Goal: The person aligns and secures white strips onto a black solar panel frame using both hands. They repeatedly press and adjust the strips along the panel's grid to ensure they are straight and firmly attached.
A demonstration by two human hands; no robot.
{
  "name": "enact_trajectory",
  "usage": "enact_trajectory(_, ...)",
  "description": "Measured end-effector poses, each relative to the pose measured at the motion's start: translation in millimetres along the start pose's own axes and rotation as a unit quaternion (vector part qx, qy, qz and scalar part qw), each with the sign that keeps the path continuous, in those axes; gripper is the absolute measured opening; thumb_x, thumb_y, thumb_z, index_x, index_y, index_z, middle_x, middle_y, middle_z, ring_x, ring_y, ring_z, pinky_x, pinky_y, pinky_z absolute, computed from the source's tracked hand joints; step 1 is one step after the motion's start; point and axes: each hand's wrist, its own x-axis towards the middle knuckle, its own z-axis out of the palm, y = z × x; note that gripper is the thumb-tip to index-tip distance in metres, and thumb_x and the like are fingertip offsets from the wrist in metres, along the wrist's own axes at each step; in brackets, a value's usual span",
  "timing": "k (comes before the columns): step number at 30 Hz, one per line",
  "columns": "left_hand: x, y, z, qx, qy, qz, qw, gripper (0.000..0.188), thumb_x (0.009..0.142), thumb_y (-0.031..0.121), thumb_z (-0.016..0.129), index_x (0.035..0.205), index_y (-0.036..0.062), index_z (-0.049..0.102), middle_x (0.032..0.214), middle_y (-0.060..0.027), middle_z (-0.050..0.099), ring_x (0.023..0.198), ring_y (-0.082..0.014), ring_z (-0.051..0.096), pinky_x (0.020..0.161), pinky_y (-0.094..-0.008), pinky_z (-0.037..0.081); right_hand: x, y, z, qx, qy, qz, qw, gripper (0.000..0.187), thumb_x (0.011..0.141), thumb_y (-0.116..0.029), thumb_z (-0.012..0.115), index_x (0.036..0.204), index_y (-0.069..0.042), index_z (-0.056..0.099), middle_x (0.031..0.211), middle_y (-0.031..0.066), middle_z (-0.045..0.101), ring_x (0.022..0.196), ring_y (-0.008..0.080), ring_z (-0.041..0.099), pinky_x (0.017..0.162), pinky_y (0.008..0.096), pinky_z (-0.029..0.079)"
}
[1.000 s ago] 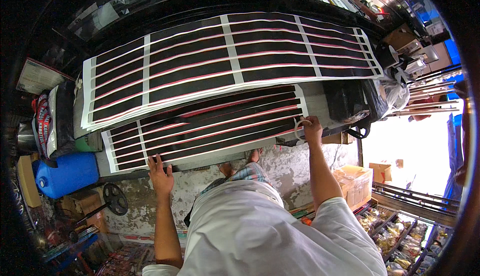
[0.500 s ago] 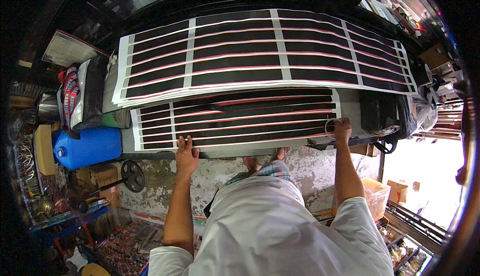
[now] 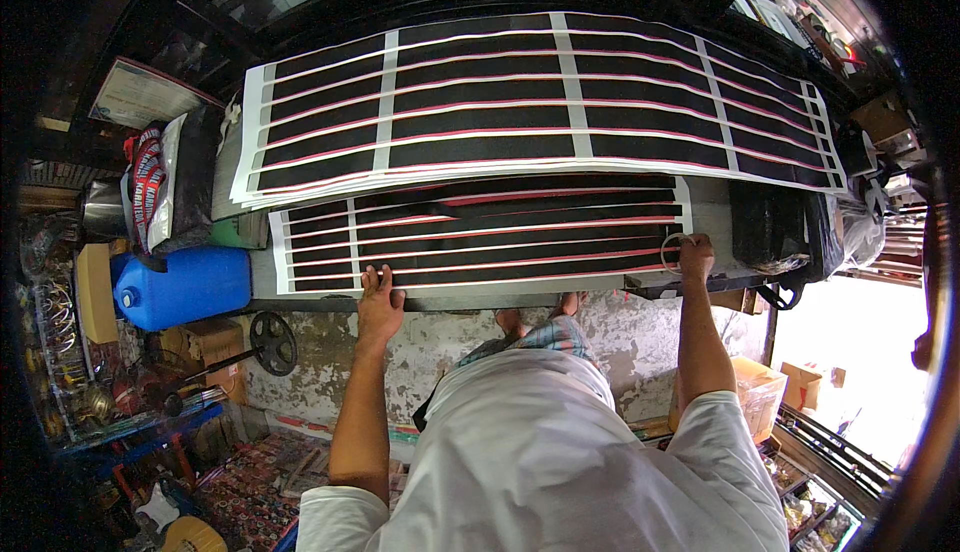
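Observation:
A long white sheet (image 3: 520, 277) printed with black bands and thin red lines lies on the bench before me. My left hand (image 3: 381, 310) rests at its near edge, left of the middle, fingers stretched out and fingertips on the paper. At the sheet's right end, my right hand (image 3: 697, 256) is closed on a pale ring that looks like a roll of tape (image 3: 663, 252). Farther back lies a bigger stack of similar banded sheets (image 3: 480, 132), its front edge overlapping the far side of the near sheet.
A blue jerrycan (image 3: 185, 290) stands at the bench's left end, below a bundle of red patterned straps (image 3: 147, 177). Black wrapped bundles (image 3: 768, 222) sit at the right end. A dark handwheel (image 3: 273, 343) juts out below the bench. Cardboard boxes (image 3: 757, 392) stand at lower right.
The whole view has shifted slightly to the right. Both hands keep nearly the same places on the sheet, and the pale ring stays in my right hand.

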Motion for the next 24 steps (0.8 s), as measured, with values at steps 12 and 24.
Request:
enact_trajectory(12, -1, 59, -11, -0.001, 0.065, 0.070, 0.995, 0.067, 0.109, 0.045, 0.059, 0.168, 0.0183, 0.042, 0.176, -0.0244, 0.027, 0.164, -0.0437, 0.024, 0.124, -0.0719, 0.027, -47, 10, -39, 0.197, -0.052, -0.042, 0.978, 0.021, 0.099, -0.007, 0.058, 0.114, -0.006, 0.072, 0.093, 0.0067, 0.073, 0.076, 0.0188, 0.070, 0.069, 0.0357, 0.057)
enact_trajectory(24, 5, 119, -5, 0.027, 0.001, 0.151, 0.988, 0.067, 0.111, 0.050, 0.054, 0.166, 0.0138, 0.044, 0.180, -0.0133, 0.024, 0.167, -0.0343, 0.020, 0.129, -0.0707, 0.015, -131, -9, -51, 0.169, -0.081, -0.036, 0.982, 0.020, 0.098, -0.022, 0.079, 0.105, -0.004, 0.074, 0.093, 0.0112, 0.077, 0.079, 0.0212, 0.073, 0.071, 0.0371, 0.058)
